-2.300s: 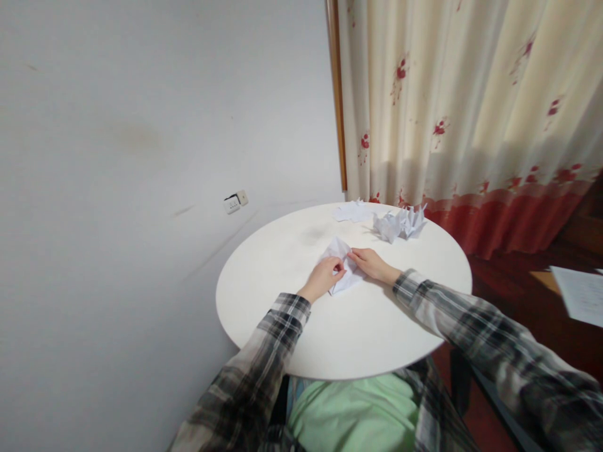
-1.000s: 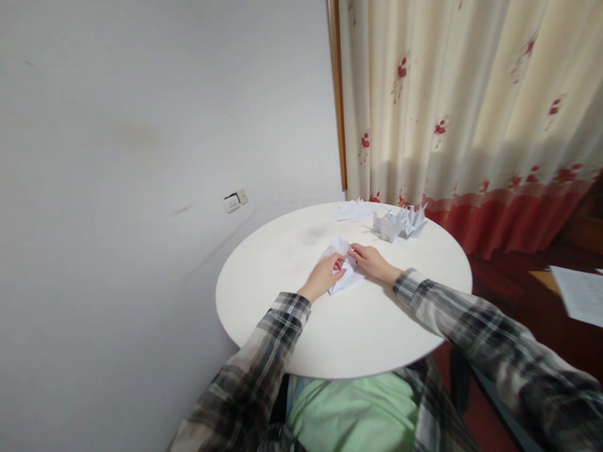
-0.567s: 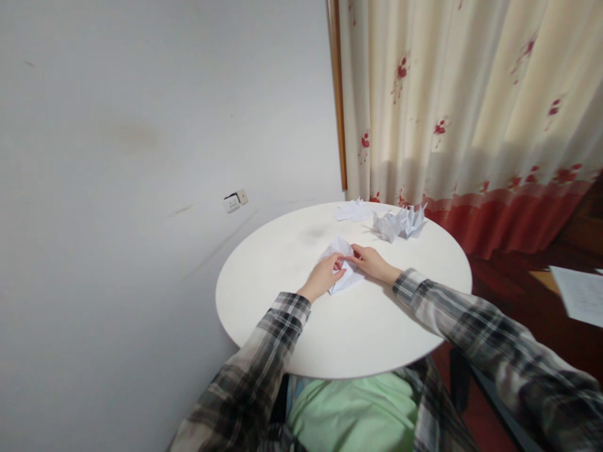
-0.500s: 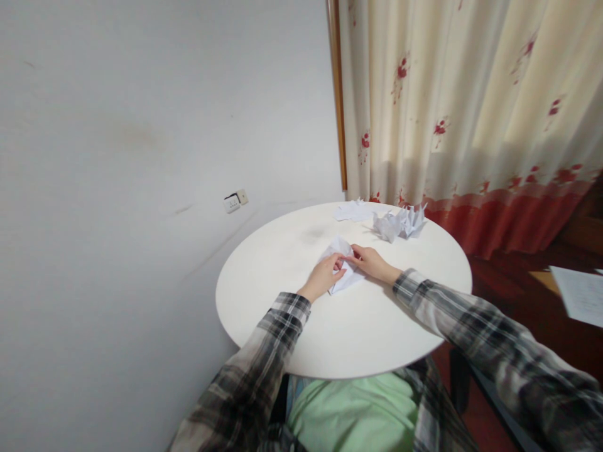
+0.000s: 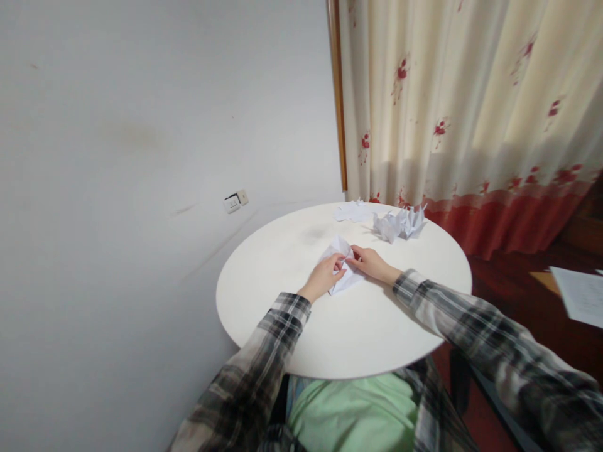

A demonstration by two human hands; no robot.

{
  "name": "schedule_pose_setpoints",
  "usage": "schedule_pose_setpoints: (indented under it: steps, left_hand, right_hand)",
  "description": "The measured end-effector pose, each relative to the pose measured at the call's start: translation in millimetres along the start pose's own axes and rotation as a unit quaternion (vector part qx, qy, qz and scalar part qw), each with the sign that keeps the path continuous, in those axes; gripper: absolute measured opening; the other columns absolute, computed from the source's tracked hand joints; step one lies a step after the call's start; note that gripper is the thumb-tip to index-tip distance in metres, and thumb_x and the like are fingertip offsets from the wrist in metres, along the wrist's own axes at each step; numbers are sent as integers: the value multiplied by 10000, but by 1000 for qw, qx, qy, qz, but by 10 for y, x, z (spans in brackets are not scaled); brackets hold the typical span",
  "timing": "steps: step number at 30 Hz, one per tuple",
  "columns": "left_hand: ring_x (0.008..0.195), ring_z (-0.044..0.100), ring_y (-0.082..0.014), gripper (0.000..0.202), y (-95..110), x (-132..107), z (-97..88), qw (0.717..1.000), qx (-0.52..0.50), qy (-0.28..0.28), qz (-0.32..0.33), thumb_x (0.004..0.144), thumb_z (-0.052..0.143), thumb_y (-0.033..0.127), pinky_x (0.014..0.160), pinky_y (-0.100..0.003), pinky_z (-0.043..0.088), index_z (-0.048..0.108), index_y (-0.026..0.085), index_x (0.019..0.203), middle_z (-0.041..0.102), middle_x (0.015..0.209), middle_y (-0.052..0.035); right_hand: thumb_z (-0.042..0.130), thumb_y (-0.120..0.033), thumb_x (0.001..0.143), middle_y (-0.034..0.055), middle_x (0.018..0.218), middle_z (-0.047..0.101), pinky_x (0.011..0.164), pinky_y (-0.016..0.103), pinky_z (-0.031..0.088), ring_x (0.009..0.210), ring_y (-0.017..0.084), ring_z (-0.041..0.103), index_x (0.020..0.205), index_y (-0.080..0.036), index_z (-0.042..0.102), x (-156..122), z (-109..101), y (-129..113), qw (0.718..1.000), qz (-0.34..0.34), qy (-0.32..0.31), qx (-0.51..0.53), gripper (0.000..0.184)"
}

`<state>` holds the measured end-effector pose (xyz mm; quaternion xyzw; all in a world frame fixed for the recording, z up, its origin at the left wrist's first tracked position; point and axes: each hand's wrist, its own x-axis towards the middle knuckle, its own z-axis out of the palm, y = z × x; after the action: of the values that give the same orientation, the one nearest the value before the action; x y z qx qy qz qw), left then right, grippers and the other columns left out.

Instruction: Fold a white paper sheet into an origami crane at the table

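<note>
A folded sheet of white paper (image 5: 346,280) lies on the white oval table (image 5: 264,276), under and between my two hands. My left hand (image 5: 326,274) is closed on its left side, fingers bent inward over the paper. From the right, my right hand (image 5: 371,262) pinches the paper's right edge between thumb and fingers. The fingertips of both hands are close together near the paper's middle. Part of the folds is hidden beneath my fingers.
Several folded white paper shapes (image 5: 399,224) with pointed tips stand at the table's back right. More white paper (image 5: 352,211) lies flat at the back edge. A wall with a socket (image 5: 232,203) is on the left, a patterned curtain (image 5: 452,113) behind.
</note>
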<state>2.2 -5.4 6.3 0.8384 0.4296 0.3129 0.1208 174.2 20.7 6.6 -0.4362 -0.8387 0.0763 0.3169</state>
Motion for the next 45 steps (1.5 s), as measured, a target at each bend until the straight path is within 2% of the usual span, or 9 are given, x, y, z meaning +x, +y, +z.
schedule_pose_setpoints:
  steps: [25, 45]
  left_hand:
    - [724, 503, -119, 292, -16, 3, 1, 1000, 5, 0, 20, 744, 492, 242, 707, -247, 409, 486, 195, 1032, 563, 802, 0]
    - [724, 512, -118, 283, -20, 12, 6, 1000, 10, -1, 16, 738, 497, 225, 707, -244, 413, 488, 184, 1018, 568, 793, -4]
  right_hand:
    - [428, -367, 813, 23, 659, 572, 544, 187, 292, 572, 98, 466, 797, -147, 535, -2, -8, 5, 1000, -11, -7, 3, 245]
    - [433, -305, 797, 37, 706, 596, 580, 194, 324, 610, 105, 476, 816, -127, 575, 1, -32, -11, 998, -20, -38, 36, 229]
